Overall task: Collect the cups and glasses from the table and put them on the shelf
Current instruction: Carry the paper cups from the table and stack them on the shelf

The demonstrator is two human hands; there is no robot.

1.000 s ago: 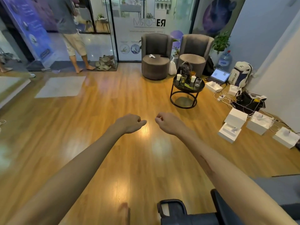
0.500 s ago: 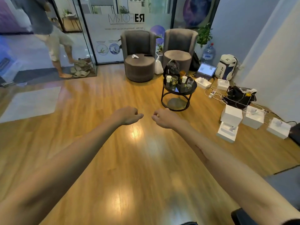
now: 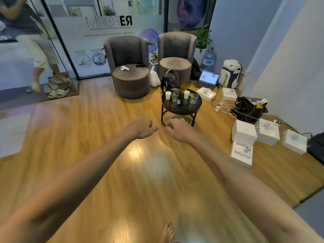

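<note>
A small round black table (image 3: 182, 110) stands ahead on the wooden floor. On it are two white cups (image 3: 168, 95) (image 3: 186, 94), a clear glass with yellowish liquid (image 3: 175, 97), another clear glass (image 3: 194, 99) and an amber glass (image 3: 184, 88) at the back. My left hand (image 3: 140, 128) and my right hand (image 3: 177, 129) are stretched out in front of me, fingers curled, holding nothing, short of the table. No shelf is in view.
Two grey armchairs (image 3: 129, 67) (image 3: 176, 57) stand behind the table. White boxes (image 3: 243, 132), cables, a black bag (image 3: 249, 107), a laptop and a backpack (image 3: 230, 73) crowd the right wall. Another person stands behind the glass door at left. My bare foot (image 3: 168, 232) shows below.
The table and chairs have come closer and larger as I walked forward. Both hands stay curled and side by side. The dark object at the bottom edge has left view.
</note>
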